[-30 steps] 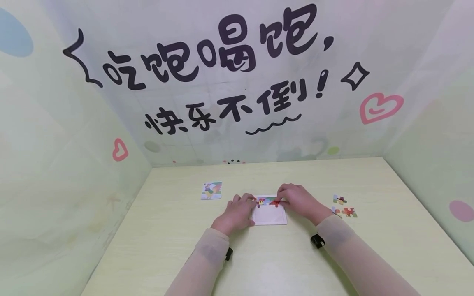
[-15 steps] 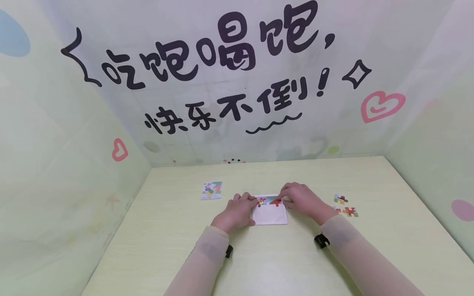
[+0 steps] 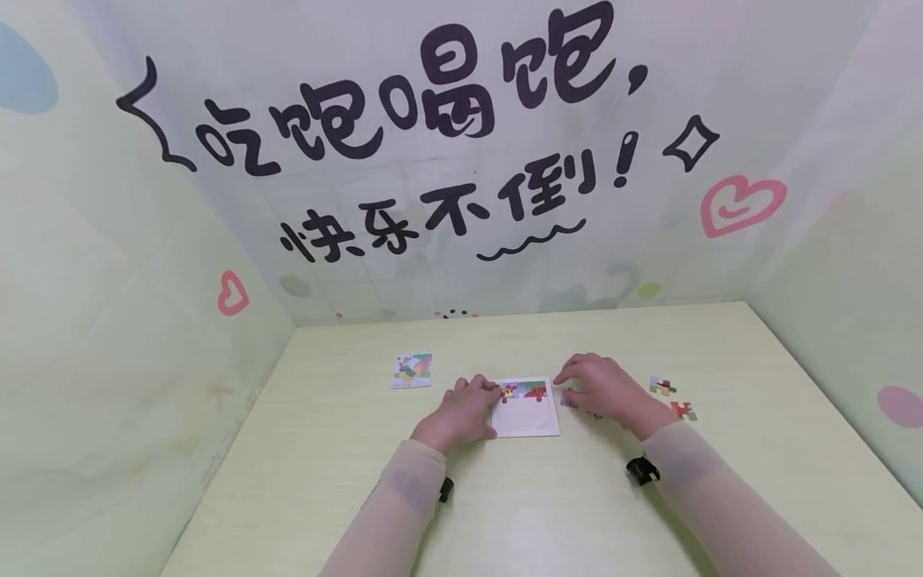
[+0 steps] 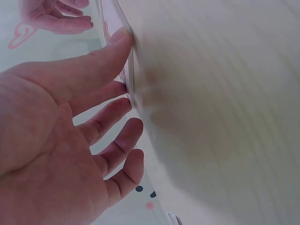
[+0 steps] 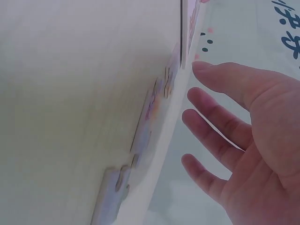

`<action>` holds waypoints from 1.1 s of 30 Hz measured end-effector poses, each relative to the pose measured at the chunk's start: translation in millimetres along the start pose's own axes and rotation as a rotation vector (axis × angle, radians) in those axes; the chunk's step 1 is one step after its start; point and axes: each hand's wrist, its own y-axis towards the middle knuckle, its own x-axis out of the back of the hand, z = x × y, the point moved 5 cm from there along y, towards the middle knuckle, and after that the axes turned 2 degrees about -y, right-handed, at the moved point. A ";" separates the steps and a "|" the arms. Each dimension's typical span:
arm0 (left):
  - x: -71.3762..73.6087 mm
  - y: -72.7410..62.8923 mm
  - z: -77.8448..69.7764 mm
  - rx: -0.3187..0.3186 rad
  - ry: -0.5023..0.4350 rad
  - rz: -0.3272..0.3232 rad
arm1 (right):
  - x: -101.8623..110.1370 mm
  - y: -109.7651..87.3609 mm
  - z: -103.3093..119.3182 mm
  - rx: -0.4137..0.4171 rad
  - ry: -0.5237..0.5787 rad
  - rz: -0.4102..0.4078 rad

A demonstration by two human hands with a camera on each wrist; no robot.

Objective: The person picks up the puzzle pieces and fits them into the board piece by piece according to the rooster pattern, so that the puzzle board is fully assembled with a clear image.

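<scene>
A white puzzle tray (image 3: 525, 418) lies flat on the table, with a row of colourful puzzle pieces (image 3: 524, 390) along its far side and a bare lower part. My left hand (image 3: 461, 410) holds the tray's left side, thumb at the near corner and index finger farther up, as the left wrist view also shows. My right hand (image 3: 602, 386) is just right of the tray, over loose pieces, with nothing in its fingers. In the right wrist view its fingers (image 5: 211, 131) are spread beside several puzzle pieces (image 5: 149, 110).
A small picture card (image 3: 412, 371) lies at the back left. Farther right are a loose puzzle piece (image 3: 662, 386) and another reddish piece (image 3: 683, 411). Printed cloth walls (image 3: 461, 272) close off the table's back and sides.
My right hand has left the row of pieces in the tray and moved right, its fingers loosening. Loose pieces now show beneath it. The left hand has stayed on the tray.
</scene>
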 end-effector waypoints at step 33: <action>3.3 -3.7 -1.9 -0.007 0.005 0.012 | 14.9 -19.7 -27.1 -0.020 -0.039 -0.018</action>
